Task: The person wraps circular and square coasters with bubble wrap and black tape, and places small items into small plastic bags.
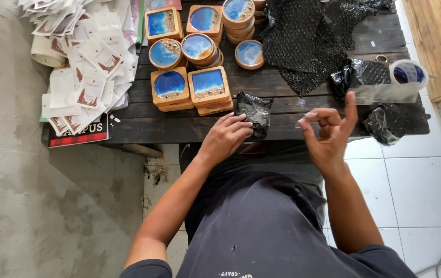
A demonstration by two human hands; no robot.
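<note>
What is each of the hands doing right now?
Left hand: open, flat, pressing the black parcel on the table.
Right hand: pinching a strip of clear tape between its fingertips.

Black-wrapped packet (254,113) centre; white sachets (84,67) left

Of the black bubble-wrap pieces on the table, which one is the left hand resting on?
The small wrapped bundle at the table's near edge, right of the square coasters. The left hand touches it; the other black pieces lie farther right and back.
</note>
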